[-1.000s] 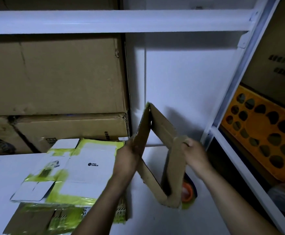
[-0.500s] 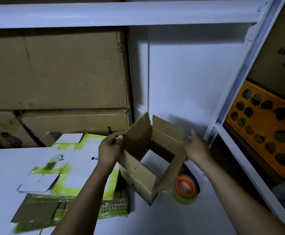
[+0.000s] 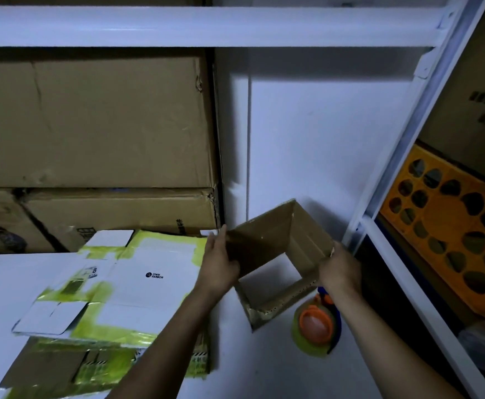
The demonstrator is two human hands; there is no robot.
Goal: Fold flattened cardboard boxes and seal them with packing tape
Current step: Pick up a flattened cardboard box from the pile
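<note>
A small brown cardboard box [image 3: 267, 240] is opened into a square tube above the white table, and the table shows through it. My left hand [image 3: 217, 262] grips its left wall, thumb inside and fingers outside. My right hand [image 3: 339, 264] holds the right corner of the box. A roll of packing tape on an orange dispenser [image 3: 316, 322] lies on the table just below the box and under my right wrist.
A pile of flattened white-and-yellow boxes [image 3: 120, 283] lies on the table [image 3: 258, 370] to the left. Large brown cartons [image 3: 91, 125] fill the back left. A white shelf post [image 3: 402, 145] stands on the right, with an orange perforated crate [image 3: 451, 231] beyond it.
The box went from a nearly flat, upright diamond to an open square tube and sank lower. Both hands moved apart with it.
</note>
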